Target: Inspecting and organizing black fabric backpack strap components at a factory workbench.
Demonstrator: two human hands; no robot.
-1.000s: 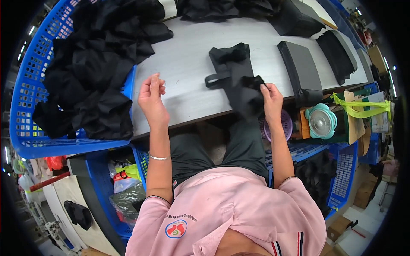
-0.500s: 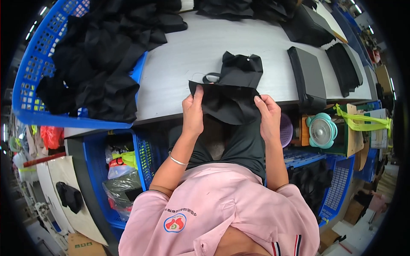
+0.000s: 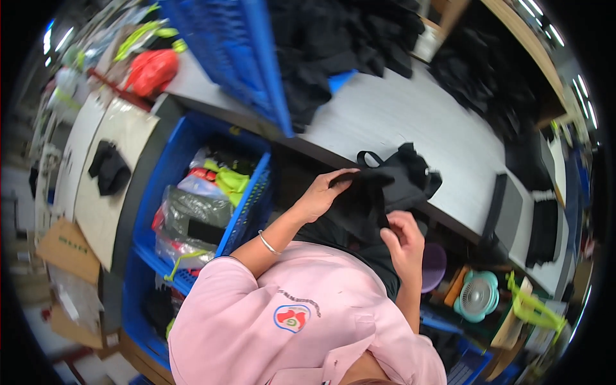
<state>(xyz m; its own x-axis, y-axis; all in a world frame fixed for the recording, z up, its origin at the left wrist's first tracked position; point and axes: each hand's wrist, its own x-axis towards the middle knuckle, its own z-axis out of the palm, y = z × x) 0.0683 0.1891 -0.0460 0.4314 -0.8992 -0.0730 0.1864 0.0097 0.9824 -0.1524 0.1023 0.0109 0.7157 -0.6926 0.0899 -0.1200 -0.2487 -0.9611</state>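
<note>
A dark black fabric piece (image 3: 355,208) hangs over my lap at the table's front edge. My left hand (image 3: 324,196) pinches its left edge between thumb and fingers. At the opposite edge my right hand (image 3: 404,240) holds the cloth, thumb against curled fingers. Just beyond, partly on the tabletop and touching or overlapping the held piece, lies another black fabric part (image 3: 414,176) with a small strap loop (image 3: 368,158). Whether the two are joined I cannot tell.
A blue basket (image 3: 256,70) and heaped black fabric (image 3: 346,38) occupy the table's far left. Grey-topped black stacks (image 3: 507,205) stand on the right. Below left is a blue crate (image 3: 167,192) with bagged items; a turquoise fan (image 3: 477,295) stands low right.
My view has swung left, so the table appears tilted and shifted right. Both hands still grip the black fabric, which now looks less stretched out and more folded, with the right hand lower.
</note>
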